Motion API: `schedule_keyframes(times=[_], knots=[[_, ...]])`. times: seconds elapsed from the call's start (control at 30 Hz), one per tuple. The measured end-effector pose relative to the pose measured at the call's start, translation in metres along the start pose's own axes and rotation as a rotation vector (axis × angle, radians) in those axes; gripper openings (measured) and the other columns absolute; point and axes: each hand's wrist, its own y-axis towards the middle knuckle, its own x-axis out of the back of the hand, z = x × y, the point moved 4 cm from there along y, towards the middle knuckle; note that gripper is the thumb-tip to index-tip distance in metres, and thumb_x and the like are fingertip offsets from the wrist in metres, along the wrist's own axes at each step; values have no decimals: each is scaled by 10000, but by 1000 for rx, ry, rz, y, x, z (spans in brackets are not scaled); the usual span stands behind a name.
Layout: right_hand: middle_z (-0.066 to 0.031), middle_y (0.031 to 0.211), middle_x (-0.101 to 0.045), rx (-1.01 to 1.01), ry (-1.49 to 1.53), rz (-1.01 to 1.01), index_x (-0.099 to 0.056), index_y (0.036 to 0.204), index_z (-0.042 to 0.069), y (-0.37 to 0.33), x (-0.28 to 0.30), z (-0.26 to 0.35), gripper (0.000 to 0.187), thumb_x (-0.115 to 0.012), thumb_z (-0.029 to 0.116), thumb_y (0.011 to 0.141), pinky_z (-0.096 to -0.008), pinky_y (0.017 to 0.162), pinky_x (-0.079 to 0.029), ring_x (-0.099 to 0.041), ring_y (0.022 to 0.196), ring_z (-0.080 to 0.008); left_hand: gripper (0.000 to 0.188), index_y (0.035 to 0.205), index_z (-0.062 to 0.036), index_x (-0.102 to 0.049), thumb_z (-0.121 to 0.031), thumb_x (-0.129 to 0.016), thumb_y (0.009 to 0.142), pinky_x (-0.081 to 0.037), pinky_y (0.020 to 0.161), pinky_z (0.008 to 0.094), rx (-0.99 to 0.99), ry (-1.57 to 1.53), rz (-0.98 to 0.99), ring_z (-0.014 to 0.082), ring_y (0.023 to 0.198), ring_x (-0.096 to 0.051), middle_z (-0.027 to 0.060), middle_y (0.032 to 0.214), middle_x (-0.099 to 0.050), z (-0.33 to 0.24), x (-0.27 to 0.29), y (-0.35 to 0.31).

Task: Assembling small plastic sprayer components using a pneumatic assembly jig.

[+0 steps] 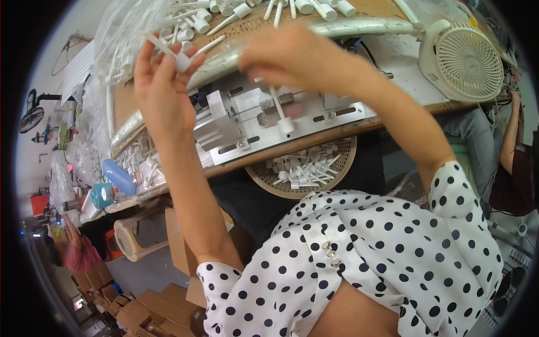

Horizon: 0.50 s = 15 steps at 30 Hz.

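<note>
My left hand point(160, 84) is raised over the bench and pinches a small white plastic pump part point(181, 59) with a thin tube between thumb and fingers. My right hand point(292, 56) hovers over a metal jig point(264, 121) bolted to the wooden bench; its fingers close on a white tube part point(279, 109) that stands in the jig with its cap end down. More white pump parts point(247, 10) lie piled at the back of the bench behind a curved white rail point(365, 25).
A round woven basket point(303, 168) with several finished white parts sits under the bench edge. A white desk fan point(463, 59) stands at the right. Clear plastic bags point(120, 33) lie at the left. Another person's arm point(511, 140) shows at the far right; cardboard boxes point(151, 309) cover the floor.
</note>
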Motion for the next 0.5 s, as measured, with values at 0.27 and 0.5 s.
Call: schedule_keyframes(times=[0.27, 0.5], knots=[[-127, 845, -553, 185, -299, -29, -585, 737, 38, 42, -13, -80, 55, -562, 73, 702, -378, 717, -446, -546, 839, -300, 165, 934, 10, -627, -38, -640, 776, -529, 649, 282, -151, 647, 69, 194, 863, -590, 104, 1017, -542, 31, -27, -117], [-152, 842, -553, 12, -160, 150, -574, 765, 29, 43, 3, -69, 65, -562, 76, 723, -387, 732, -433, -539, 850, -305, 262, 973, 30, -588, -13, -645, 722, -455, 765, 359, -354, 970, 252, 299, 875, -554, 162, 1092, -537, 52, -50, -138]])
